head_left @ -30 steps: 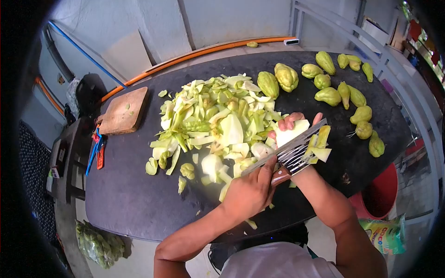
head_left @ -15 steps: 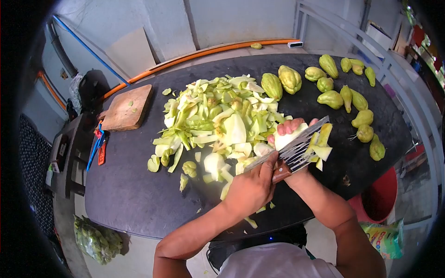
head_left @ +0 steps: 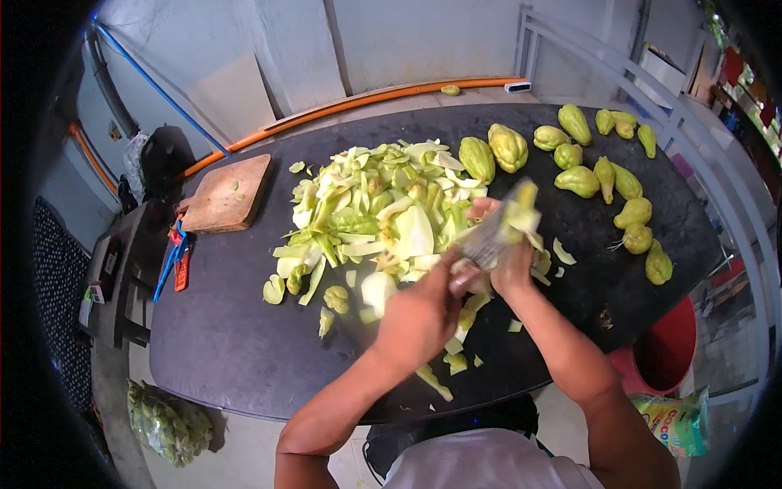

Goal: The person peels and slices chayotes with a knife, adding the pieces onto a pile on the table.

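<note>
My left hand (head_left: 417, 318) is closed around the handle of a broad knife (head_left: 487, 244), whose blade is smeared by motion. Pale green peelings (head_left: 521, 216) cling to the blade's far end. Behind the blade, my right hand (head_left: 511, 265) is wrapped round a peeled chayote, which the knife mostly hides; some fingertips show past the blade. Just left of both hands lies a large heap of chayote peelings (head_left: 350, 220), with a pale peeled chayote (head_left: 415, 232) on it. Loose peel scraps (head_left: 456, 361) are scattered below the hands.
Several whole chayotes (head_left: 577, 181) lie along the table's right side. A wooden chopping board (head_left: 228, 196) rests at the left edge of the dark table (head_left: 220, 342), beside blue and red tools (head_left: 181, 269). A red bucket (head_left: 692, 334) stands at right; a bag of greens (head_left: 167, 424) lies on the floor.
The knife has moved left and its blade now points more steeply away from me. Several strips of peel have dropped onto the table near my right wrist and below the hands.
</note>
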The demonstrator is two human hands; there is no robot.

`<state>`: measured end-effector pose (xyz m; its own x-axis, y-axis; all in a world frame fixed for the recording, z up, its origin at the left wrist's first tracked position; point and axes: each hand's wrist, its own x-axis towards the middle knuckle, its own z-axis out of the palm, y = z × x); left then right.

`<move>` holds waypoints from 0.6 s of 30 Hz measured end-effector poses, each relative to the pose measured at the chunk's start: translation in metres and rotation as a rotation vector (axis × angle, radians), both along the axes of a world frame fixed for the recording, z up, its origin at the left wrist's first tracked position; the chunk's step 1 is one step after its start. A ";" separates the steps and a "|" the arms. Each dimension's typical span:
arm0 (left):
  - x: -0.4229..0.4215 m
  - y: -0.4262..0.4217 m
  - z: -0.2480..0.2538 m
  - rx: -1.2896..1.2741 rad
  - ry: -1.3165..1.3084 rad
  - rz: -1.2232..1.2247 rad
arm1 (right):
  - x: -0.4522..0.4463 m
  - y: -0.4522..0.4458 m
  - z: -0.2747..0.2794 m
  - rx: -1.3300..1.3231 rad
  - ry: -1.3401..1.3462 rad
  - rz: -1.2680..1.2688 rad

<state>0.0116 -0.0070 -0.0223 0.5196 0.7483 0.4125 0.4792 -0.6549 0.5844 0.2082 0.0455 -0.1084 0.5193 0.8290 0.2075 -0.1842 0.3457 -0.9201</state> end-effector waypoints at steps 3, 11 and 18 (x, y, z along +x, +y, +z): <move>-0.016 0.017 0.006 -0.224 -0.220 0.098 | 0.003 -0.012 0.045 -0.079 0.216 0.193; -0.045 0.058 0.007 -0.658 -0.362 0.093 | 0.033 -0.015 0.071 -0.450 -0.485 0.593; -0.078 0.053 0.050 -0.465 0.164 0.102 | 0.049 -0.011 0.106 -0.496 -1.033 0.481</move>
<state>-0.0660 0.0461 0.0275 0.4638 0.8840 -0.0578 0.6372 -0.2876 0.7150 0.2568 0.0344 -0.0025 -0.0785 0.9956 -0.0519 0.6920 0.0169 -0.7217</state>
